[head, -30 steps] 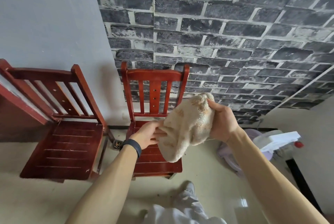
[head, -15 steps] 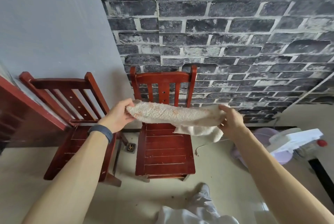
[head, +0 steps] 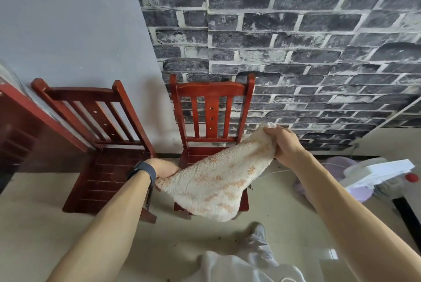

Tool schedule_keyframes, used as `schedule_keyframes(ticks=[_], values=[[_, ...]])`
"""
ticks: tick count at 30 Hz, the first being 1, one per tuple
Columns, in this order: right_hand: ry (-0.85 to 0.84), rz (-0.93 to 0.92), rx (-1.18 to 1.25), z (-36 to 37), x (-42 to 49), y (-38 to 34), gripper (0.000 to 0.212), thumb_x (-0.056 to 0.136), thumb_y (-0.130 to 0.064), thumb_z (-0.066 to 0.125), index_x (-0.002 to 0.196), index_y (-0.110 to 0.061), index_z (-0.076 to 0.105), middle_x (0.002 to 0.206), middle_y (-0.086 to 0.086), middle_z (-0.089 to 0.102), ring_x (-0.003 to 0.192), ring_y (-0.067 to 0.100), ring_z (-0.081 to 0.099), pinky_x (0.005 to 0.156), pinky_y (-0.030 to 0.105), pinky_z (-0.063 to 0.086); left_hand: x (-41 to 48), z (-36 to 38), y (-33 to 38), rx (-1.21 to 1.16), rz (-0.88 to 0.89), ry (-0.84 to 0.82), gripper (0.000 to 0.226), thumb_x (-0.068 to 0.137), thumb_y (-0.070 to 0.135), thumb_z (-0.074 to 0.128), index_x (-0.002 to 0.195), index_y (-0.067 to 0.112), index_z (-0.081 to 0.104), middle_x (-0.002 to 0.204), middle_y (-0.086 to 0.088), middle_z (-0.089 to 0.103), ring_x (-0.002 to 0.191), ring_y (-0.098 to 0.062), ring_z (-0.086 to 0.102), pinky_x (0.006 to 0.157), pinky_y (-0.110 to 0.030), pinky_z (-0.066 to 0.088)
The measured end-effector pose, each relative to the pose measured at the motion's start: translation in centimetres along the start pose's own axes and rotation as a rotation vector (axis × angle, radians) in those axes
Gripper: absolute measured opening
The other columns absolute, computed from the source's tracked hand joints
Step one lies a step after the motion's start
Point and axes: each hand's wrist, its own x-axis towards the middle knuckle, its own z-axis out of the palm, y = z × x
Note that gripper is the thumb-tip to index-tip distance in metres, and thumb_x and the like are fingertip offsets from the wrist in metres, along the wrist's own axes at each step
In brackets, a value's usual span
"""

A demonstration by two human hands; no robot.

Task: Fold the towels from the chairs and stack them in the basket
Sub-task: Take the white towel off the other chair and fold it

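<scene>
A cream towel (head: 216, 181) with faint orange marks hangs in the air over the seat of the right red chair (head: 211, 101). My left hand (head: 165, 168) grips its lower left corner, low by the chair's front. My right hand (head: 283, 145) grips the upper right corner, higher up. The cloth slopes down from right to left and sags in a rounded fold below. A second red chair (head: 100, 136) stands to the left with a bare seat. No basket is in view.
Both chairs stand against a grey wall and a dark brick-pattern wall. A dark red cabinet (head: 13, 136) is at the far left. A lilac round thing and white fan-like object (head: 373, 172) lie on the floor at right. My leg and shoe (head: 257, 236) are below.
The towel was bunched between both hands, then stretched out level. Now my left hand has dropped lower and my right hand has risen, so the towel hangs slanted.
</scene>
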Motion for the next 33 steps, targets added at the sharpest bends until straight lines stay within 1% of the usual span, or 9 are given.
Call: schedule_keyframes(ticks=[7,10,18,21,23,26,27,29,33], values=[[0.005,0.013,0.016,-0.3,0.3,0.8,0.031,0.095,-0.011,0.064,0.123,0.001,0.06,0.098,0.018,0.072,0.084,0.029,0.072,0.066,0.036,0.058,-0.1,0.1,0.1,0.062,0.061,-0.009,0.044,0.107,0.03,0.032,0.142,0.006,0.045,0.148,-0.008,0.046,0.134,-0.022,0.045,0.089,-0.019,0.039],[-0.001,0.007,0.026,-0.1,0.5,0.8,0.032,0.095,-0.01,0.064,0.125,0.001,0.059,0.105,0.02,0.072,0.091,0.029,0.072,0.072,0.038,0.058,-0.1,0.2,0.7,0.096,0.037,-0.019,0.046,0.107,0.029,0.031,0.144,0.005,0.042,0.15,-0.008,0.043,0.136,-0.023,0.043,0.1,-0.024,0.037],[-0.033,-0.002,0.036,0.0,0.5,0.7,0.081,0.075,-0.021,0.081,0.146,-0.008,0.044,0.117,0.02,0.071,0.097,0.034,0.074,0.081,0.048,0.06,1.0,0.8,-0.5,0.117,-0.021,0.046,0.043,0.106,0.02,0.03,0.141,0.002,0.047,0.147,-0.013,0.048,0.133,-0.027,0.047,0.103,-0.031,0.04],[-0.038,-0.017,0.054,0.2,0.3,0.7,0.065,0.083,-0.017,0.077,0.139,-0.007,0.046,0.117,0.02,0.07,0.099,0.034,0.073,0.079,0.044,0.06,2.1,1.2,-1.2,-0.123,0.005,0.013,0.036,0.098,0.04,0.048,0.083,0.01,0.062,0.083,-0.01,0.065,0.071,-0.023,0.064,0.054,-0.027,0.044],[-0.029,-0.015,0.048,0.2,0.4,1.0,0.063,0.085,-0.017,0.076,0.14,-0.011,0.045,0.118,0.02,0.069,0.1,0.033,0.072,0.078,0.043,0.06,2.9,1.0,-1.4,-0.307,0.002,-0.1,0.045,0.086,0.056,0.053,0.059,0.021,0.044,0.053,0.0,0.045,0.042,-0.016,0.039,0.043,-0.022,0.027],[-0.04,0.01,0.023,-0.2,0.4,1.3,0.084,0.075,-0.023,0.08,0.147,-0.005,0.042,0.116,0.021,0.07,0.098,0.034,0.073,0.075,0.042,0.059,3.6,0.9,-1.5,-0.373,0.104,-0.117,0.05,0.077,0.07,0.062,0.075,0.021,0.066,0.07,0.001,0.062,0.057,-0.016,0.056,0.052,-0.027,0.047],[-0.041,0.018,0.012,-0.4,0.5,1.3,0.084,0.074,-0.024,0.081,0.147,-0.004,0.043,0.115,0.021,0.071,0.098,0.035,0.073,0.075,0.042,0.059,3.9,0.7,-1.5,-0.383,0.169,-0.066,0.048,0.079,0.067,0.065,0.093,0.022,0.074,0.088,0.003,0.071,0.076,-0.016,0.067,0.071,-0.032,0.057],[-0.044,0.031,-0.017,-0.7,0.3,1.4,0.063,0.082,-0.02,0.077,0.136,-0.002,0.052,0.11,0.022,0.071,0.095,0.036,0.073,0.075,0.044,0.06,4.2,0.4,-1.6,-0.359,0.258,0.126,0.049,0.081,0.063,0.066,0.115,0.028,0.072,0.113,0.01,0.068,0.104,-0.012,0.064,0.1,-0.032,0.049],[-0.024,0.012,-0.385,-1.5,0.2,2.3,0.014,0.092,-0.009,0.064,0.104,-0.003,0.069,0.087,0.014,0.071,0.073,0.027,0.068,0.063,0.034,0.057,4.1,-0.8,-2.5,-0.594,0.322,0.439,0.052,0.081,0.059,0.068,0.119,0.023,0.071,0.116,0.004,0.069,0.108,-0.016,0.06,0.096,-0.033,0.046]])
